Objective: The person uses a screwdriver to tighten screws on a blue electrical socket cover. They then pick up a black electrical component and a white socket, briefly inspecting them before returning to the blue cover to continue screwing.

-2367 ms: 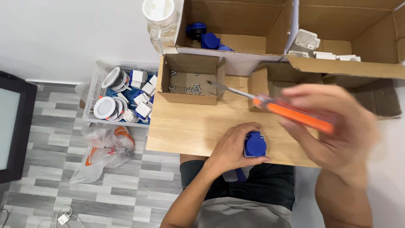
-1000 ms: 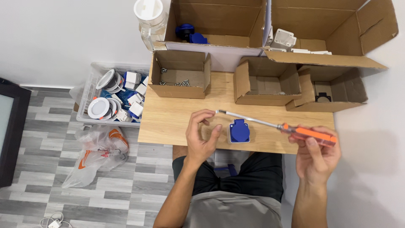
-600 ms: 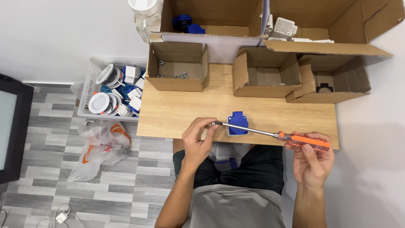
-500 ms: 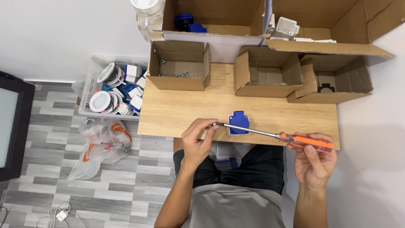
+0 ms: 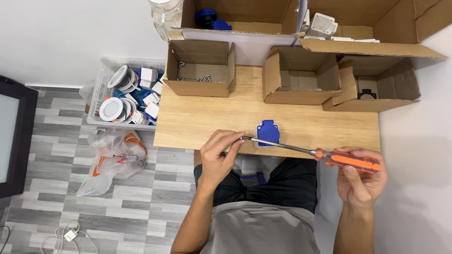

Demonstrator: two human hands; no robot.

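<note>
Pinching the metal tip of the screwdriver (image 5: 308, 152), the left hand (image 5: 217, 155) had its fingers closed on the shaft end at the near edge of the wooden table (image 5: 202, 122). A blue socket cover (image 5: 267, 132), squarish with a raised lid, lay flat on the table just behind the shaft. The right hand (image 5: 361, 181) was wrapped around the orange handle, off the table's right corner. Behind stood three open brown cardboard boxes: the left box (image 5: 200, 70) held small screws, the middle box (image 5: 301, 77) looked bare, the right box (image 5: 376, 87) showed a dark part.
</note>
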